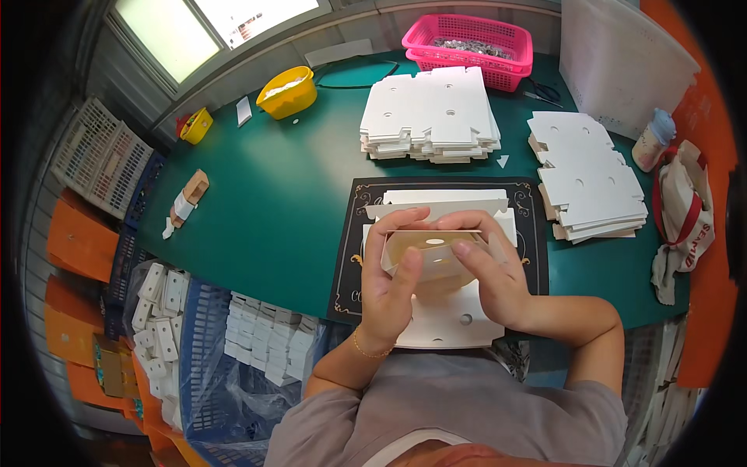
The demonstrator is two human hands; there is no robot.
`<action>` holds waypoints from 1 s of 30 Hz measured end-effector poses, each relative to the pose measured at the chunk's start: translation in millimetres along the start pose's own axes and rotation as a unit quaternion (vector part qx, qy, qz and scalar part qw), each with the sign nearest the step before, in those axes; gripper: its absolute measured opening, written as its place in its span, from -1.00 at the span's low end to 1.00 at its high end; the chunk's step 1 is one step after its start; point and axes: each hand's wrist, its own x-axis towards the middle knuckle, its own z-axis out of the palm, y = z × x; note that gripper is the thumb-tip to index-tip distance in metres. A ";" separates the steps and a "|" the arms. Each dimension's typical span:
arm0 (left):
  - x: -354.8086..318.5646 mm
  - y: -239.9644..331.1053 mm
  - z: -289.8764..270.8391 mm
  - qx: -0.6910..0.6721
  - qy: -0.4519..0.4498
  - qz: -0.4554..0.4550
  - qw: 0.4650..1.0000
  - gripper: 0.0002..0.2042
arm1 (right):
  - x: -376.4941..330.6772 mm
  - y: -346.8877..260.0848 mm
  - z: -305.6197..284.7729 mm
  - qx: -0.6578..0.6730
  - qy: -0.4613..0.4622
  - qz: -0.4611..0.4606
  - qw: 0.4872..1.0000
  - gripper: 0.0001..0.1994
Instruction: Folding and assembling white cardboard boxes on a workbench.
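1. The left hand (pixel 391 268) curls around the left end of a half-folded white cardboard box blank (pixel 436 257), thumb laid across its front; forearm rising from the lower edge.
2. The right hand (pixel 489 268) clasps the right end, fingers over the top flap; the blank is held just above a black mat with ornate border (pixel 352 257) on the green table (pixel 272 194).
3. Two stacks of flat white die-cut blanks (pixel 432 117) (pixel 591 179) lie beyond; a pink plastic basket (pixel 471 48) stands behind, a yellow tub (pixel 288 92) far left.
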 end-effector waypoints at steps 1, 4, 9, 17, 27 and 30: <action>0.2 -0.1 1.1 -0.010 0.009 0.019 1.000 -0.66 | 0.1 0.1 3.0 0.006 -0.010 -0.010 1.000 -0.63; 1.9 1.6 4.2 -0.021 0.023 0.034 0.999 -0.73 | -0.7 3.4 4.9 0.009 -0.018 -0.033 0.999 -0.65; 5.2 -0.5 0.0 0.046 0.029 0.033 0.998 -0.78 | -1.2 8.0 4.3 -0.048 0.015 -0.065 0.997 -0.68; -6.8 -15.7 3.8 -0.027 0.060 0.126 0.990 -0.72 | 8.0 17.2 0.0 0.004 -0.021 -0.191 0.981 -0.79; 1.6 -16.2 -0.6 0.046 0.007 0.120 0.992 -0.63 | 21.1 26.6 -18.0 -0.060 -0.131 -0.249 0.958 -0.70; 1.5 -20.6 -2.2 0.135 -0.006 0.176 0.975 -0.71 | 21.7 25.7 -14.5 -0.120 -0.119 -0.271 0.948 -0.61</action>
